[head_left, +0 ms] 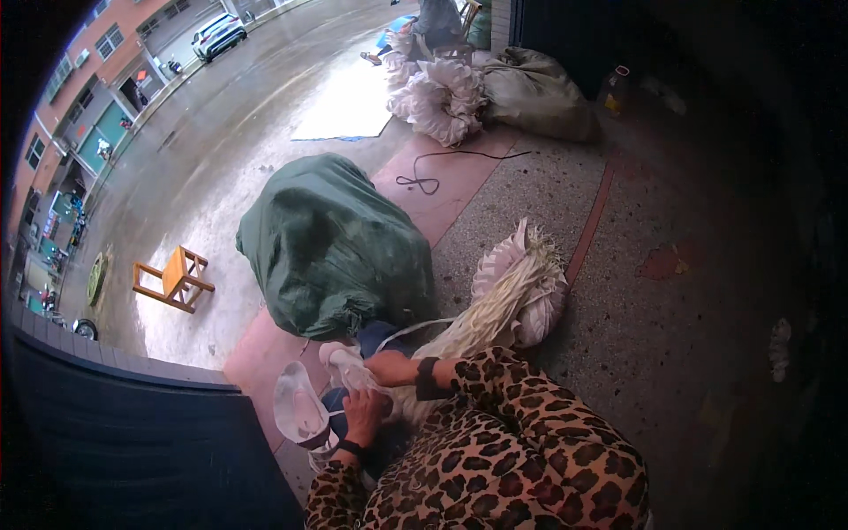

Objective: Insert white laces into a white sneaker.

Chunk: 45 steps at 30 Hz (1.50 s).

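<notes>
Low in front of my lap, my left hand (364, 413) has its fingers closed at the lower edge of a pale white cloth piece (348, 364). My right hand (389, 368) reaches in from the right and grips the same piece from above; its fingertips are partly hidden. Just left of them is an oval, hollow white cloth piece (300, 405) with a pale pink inside. A long bundle of cream strips (495, 305) lies beside my right forearm, and one strip runs toward my hands. Pale pink gathered cloth (541, 309) is bunched under and around that bundle.
A large stuffed green sack (340, 243) stands ahead of my hands. Farther off are white gathered cloth bundles (439, 99), a greyish sack (541, 95), a dark cord (459, 154) and a seated person (437, 22). A wooden chair (179, 278) stands left, beyond a dark panel (132, 433).
</notes>
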### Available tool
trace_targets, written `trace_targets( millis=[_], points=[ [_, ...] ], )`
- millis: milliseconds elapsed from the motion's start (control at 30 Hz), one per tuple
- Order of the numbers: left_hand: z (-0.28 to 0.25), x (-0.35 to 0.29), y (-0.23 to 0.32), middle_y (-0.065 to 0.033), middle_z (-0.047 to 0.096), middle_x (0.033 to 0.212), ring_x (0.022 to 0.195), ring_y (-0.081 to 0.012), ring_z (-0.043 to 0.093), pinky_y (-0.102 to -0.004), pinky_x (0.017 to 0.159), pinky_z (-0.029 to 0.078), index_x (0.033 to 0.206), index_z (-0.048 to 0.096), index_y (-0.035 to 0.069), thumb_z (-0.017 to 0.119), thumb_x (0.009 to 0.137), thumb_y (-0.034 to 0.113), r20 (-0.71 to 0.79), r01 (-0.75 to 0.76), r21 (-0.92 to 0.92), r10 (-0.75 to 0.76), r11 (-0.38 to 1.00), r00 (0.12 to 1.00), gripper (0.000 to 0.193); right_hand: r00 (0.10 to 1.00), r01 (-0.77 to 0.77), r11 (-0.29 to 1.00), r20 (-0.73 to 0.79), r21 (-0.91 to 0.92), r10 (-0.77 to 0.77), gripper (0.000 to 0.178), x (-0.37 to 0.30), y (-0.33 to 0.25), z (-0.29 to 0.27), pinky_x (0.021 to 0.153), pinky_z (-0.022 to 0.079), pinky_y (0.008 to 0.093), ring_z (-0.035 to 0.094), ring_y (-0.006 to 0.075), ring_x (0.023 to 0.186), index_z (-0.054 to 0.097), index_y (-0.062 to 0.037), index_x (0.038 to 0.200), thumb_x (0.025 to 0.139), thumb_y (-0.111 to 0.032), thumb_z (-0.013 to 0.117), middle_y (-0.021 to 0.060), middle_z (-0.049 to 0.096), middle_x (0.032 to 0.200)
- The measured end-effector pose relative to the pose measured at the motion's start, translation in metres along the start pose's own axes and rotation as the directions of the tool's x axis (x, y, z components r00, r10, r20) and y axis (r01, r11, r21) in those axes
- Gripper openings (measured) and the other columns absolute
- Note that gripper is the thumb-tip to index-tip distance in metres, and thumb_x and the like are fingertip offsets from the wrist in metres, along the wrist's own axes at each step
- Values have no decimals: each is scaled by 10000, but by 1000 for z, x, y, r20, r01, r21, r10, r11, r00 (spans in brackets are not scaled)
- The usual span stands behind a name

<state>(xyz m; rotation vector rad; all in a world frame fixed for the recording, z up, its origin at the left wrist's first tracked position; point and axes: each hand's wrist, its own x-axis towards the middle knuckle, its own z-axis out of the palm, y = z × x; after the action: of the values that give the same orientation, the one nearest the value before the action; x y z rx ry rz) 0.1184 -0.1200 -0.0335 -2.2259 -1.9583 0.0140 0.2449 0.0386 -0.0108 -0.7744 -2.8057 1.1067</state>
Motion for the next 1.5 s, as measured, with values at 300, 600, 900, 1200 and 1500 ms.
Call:
trace_targets(
  millis=[300, 600, 900, 1200, 1500],
  points=[
    [8, -13, -28, -55, 608, 848, 891, -246, 593, -381, 675, 459, 916, 601, 99, 616, 786, 225, 101, -118, -46, 122, 992, 987, 182, 1000, -16, 994, 16, -107, 18, 258, -10, -10, 66, 683, 545, 472, 693, 362, 799, 717, -63, 856, 682, -252, 728, 180, 700, 837],
    [34, -22, -23, -24, 599, 744, 837, -206, 597, -370, 607, 440, 824, 588, 145, 590, 793, 197, -1, -69, -2, 69, 998, 998, 60, 994, -61, 989, 83, -133, 73, 259, -4, -1, 58, 700, 543, 488, 681, 392, 820, 681, -41, 898, 744, -249, 658, 202, 692, 841],
    [-18, -24, -53, -107, 670, 951, 960, -299, 630, -405, 793, 498, 1069, 589, 14, 560, 922, 237, 417, 474, -779, -226, 410, 880, 268, 974, 212, 939, -134, 270, -182, 153, -18, -58, 6, 727, 501, 483, 635, 412, 864, 579, -53, 1004, 898, -157, 543, 213, 644, 926],
    [-116, 19, -65, -42, 587, 897, 732, -148, 570, -314, 691, 484, 1268, 460, 17, 531, 1001, 172, 522, 17, -481, -271, -877, 809, 317, 896, 55, 674, 262, 736, -359, 123, -60, -59, -1, 647, 454, 332, 575, 216, 709, 593, -28, 911, 883, -105, 502, 74, 600, 775],
    [-97, -2, -113, 0, 475, 771, 618, -105, 447, -269, 591, 391, 1261, 429, 47, 506, 980, 72, 575, -205, -485, -486, -850, 658, 292, 922, -371, 526, 239, 765, 304, 183, -126, 60, -103, 594, 454, 236, 550, 80, 667, 618, -44, 1069, 900, -91, 568, -23, 576, 776]
  ],
)
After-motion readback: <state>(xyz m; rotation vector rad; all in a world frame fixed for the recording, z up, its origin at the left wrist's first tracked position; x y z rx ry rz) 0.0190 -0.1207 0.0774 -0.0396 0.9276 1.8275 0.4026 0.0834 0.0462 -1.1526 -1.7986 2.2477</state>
